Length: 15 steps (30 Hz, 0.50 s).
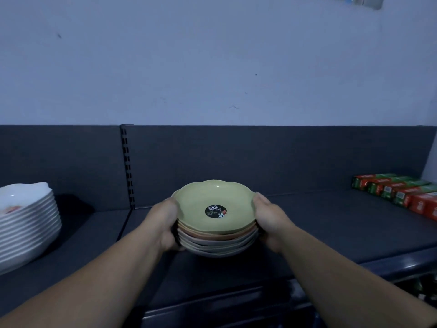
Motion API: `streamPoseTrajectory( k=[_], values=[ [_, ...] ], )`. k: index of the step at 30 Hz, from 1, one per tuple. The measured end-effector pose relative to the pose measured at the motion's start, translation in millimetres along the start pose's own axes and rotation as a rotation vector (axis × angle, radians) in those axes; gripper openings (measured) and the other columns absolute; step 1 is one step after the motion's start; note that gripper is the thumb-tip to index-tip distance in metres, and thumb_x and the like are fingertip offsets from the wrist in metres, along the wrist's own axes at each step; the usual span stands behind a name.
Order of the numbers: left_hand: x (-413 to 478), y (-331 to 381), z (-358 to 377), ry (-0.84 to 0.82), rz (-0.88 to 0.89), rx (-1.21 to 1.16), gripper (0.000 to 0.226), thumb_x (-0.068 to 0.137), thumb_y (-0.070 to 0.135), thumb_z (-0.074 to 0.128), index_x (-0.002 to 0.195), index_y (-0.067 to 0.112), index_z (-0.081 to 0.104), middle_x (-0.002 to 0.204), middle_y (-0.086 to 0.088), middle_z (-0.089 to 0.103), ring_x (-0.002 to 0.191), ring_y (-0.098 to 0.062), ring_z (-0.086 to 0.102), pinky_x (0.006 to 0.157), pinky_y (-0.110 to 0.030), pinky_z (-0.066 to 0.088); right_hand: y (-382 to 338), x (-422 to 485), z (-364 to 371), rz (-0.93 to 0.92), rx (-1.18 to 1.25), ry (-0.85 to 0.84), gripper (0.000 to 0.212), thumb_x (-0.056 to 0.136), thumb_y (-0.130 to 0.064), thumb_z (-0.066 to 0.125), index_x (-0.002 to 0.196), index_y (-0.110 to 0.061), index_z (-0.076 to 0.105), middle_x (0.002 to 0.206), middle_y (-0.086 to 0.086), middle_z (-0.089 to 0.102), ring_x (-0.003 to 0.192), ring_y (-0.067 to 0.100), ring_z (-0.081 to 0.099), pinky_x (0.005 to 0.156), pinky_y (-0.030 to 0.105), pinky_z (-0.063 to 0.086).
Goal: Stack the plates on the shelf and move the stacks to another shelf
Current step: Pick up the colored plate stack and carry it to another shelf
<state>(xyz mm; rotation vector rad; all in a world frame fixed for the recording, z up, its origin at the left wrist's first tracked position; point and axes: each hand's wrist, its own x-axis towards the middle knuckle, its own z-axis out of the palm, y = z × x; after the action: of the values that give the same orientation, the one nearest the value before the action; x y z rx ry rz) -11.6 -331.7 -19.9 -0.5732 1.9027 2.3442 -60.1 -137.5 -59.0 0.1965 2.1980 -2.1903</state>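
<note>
Both hands, left hand [166, 223] and right hand [269, 221], grip the stack of plates [216, 223] at opposite rims, near the shelf [331, 223] front edge. Stack appears rigid, smooth, prone to sliding; support underneath.

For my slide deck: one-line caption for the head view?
Left hand and right hand grip a plate stack, green on top, at a dark shelf.

We have a single wide-angle view, worn on the head. We face forward and slightly down, close to the front edge of the dark shelf [331, 223], with the stack of plates [216, 216] centred low and the pale wall [212, 55] filling the upper half.
</note>
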Motion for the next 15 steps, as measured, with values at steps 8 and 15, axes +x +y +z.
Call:
streamPoseTrajectory(
  k=[8, 15],
  values=[
    [-2.8, -12.3, 26.0, 0.145, 0.091, -0.025, 0.034, 0.099, 0.039, 0.028, 0.089, 0.02, 0.054, 0.083, -0.009, 0.063, 0.065, -0.024, 0.06, 0.064, -0.037, 0.05, -2.7, 3.5, -18.4, -0.118, -0.169, -0.11, 0.051, 0.102, -0.048, 0.028, 0.152, -0.039, 0.021, 0.151, -0.002, 0.039, 0.134, 0.022, 0.041, 0.111, 0.036, 0.032],
    [-0.9, -13.5, 26.2, 0.236, 0.071, -0.013, 0.05, 0.095, 0.055, 0.03, 0.105, 0.014, 0.056, 0.093, -0.017, 0.066, 0.08, -0.033, 0.063, 0.075, -0.046, 0.051, 0.5, 15.2, -23.3, -0.09, -0.235, -0.189, 0.063, 0.087, -0.066, 0.027, 0.146, -0.045, 0.022, 0.139, -0.005, 0.049, 0.119, 0.023, 0.053, 0.099, 0.048, 0.048]
  ],
)
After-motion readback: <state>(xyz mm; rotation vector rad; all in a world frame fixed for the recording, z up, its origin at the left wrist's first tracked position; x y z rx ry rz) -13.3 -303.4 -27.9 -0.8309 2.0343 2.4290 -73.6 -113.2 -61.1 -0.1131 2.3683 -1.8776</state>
